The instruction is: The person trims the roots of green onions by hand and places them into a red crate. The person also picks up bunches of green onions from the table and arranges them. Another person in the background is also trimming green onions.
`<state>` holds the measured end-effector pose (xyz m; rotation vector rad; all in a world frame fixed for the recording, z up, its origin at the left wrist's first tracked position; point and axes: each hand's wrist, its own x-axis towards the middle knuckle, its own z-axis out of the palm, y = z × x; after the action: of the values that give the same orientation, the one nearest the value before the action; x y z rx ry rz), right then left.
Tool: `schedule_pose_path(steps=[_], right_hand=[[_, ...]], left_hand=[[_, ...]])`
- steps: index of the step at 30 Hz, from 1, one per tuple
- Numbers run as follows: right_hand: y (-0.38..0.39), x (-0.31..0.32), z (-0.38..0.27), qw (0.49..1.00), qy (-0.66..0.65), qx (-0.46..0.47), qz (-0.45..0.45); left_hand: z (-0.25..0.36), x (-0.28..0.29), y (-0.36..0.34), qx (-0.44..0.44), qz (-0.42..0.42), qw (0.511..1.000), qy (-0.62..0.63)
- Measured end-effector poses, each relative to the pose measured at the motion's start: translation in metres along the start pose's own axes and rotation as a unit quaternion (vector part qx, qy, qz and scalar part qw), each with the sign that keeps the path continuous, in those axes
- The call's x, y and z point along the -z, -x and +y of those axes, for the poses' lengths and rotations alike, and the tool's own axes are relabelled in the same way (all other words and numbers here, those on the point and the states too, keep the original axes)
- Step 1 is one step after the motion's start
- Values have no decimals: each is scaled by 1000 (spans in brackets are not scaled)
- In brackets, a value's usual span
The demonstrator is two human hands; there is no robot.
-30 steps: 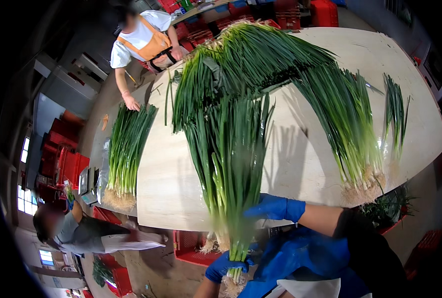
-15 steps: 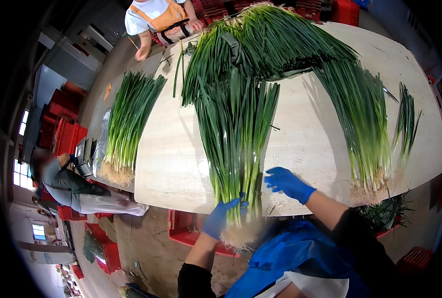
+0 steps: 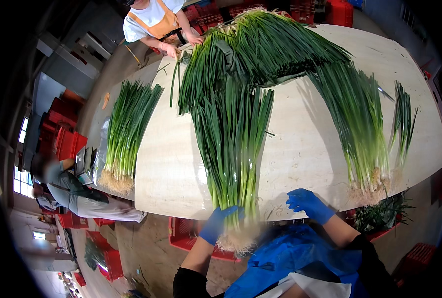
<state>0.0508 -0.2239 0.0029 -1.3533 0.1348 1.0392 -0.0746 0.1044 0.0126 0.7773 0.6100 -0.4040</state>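
A bunch of scallions (image 3: 231, 144) lies lengthwise on the pale table, dark leaves pointing away from me and stringy roots (image 3: 236, 239) hanging past the near edge. My left hand (image 3: 220, 223), in a blue glove, is closed round the lower stems just above those roots. To the right, over the table's near edge, my gloved right hand (image 3: 310, 204) is apart from the bunch. Its fingers are loosely bent, with nothing visible in them. A second bunch of scallions (image 3: 365, 144) lies farther right, beside a few thin loose stalks (image 3: 403, 121).
A big heap of scallions (image 3: 270, 44) covers the far side of the table (image 3: 300, 144). Another bunch (image 3: 131, 134) lies on a side surface at left. A person in an orange apron (image 3: 156, 22) stands across. Red crates (image 3: 181, 233) sit below the near edge.
My right hand has moved right and toward me, away from the held bunch, its fingers more bent. My left hand keeps its grip. The person across has brought both hands to the heap's left end.
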Motion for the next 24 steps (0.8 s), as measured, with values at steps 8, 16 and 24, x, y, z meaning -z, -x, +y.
schedule_pose_path(steps=[8, 16, 24], right_hand=[[19, 15, 2, 999, 5, 42, 16], [53, 48, -10, 955, 121, 192, 190], [124, 170, -85, 600, 477, 330, 551]], left_hand=[[-3, -11, 2, -67, 117, 984, -116], [-12, -21, 2, -317, 282, 571, -702], [-8, -118, -30, -431, 168, 596, -656]])
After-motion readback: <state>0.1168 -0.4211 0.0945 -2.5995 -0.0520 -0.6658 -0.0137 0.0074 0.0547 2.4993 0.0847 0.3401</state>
